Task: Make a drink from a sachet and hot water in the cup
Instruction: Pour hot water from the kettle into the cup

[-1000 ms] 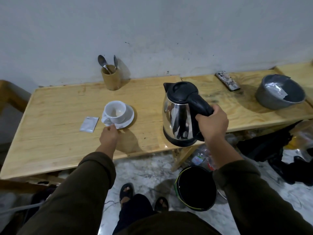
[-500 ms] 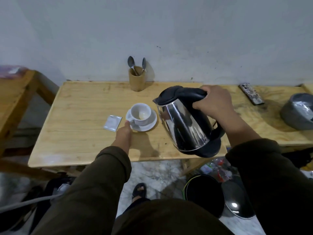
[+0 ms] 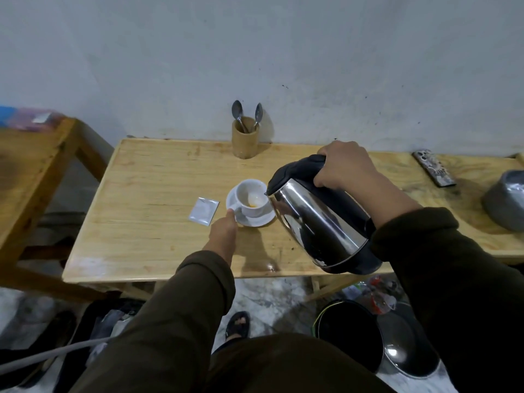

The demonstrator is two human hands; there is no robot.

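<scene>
The right hand [image 3: 344,165] is clenched around the handle of the steel kettle [image 3: 317,219], tipped so its spout sits just over the rim of the white cup [image 3: 251,199], which stands on its saucer [image 3: 255,221] mid-bench. The left hand [image 3: 224,231] steadies them, fingertips at the cup's handle side, though whether it pinches or merely touches cannot be told. Pouring well probably means a slow, thin stream, stopped short of the rim; the sachet [image 3: 203,210] lies just beside the saucer, toward the bench's left edge.
</scene>
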